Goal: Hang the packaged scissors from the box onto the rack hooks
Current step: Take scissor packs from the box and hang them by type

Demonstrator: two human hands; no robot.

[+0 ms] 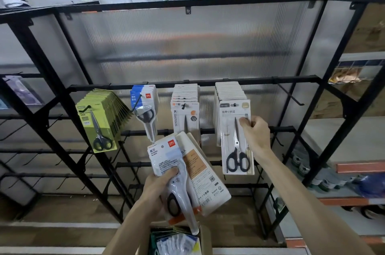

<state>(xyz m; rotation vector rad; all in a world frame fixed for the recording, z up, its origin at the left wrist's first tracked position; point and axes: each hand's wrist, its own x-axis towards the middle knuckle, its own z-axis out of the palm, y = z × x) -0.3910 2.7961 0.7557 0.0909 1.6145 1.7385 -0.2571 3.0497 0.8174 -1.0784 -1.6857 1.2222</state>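
White scissors stack (201, 173) in left hand (157, 189), hooked pack (232, 142) in right hand (255, 132)

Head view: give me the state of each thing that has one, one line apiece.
front white pack, hanging on its hook.
right hand, pinches that pack's edge.
stack of packs, off the rack, fanned.
left hand, grips that stack.
box, open, packs inside.
green packs, hanging, fanned out.
far right hook, bare.
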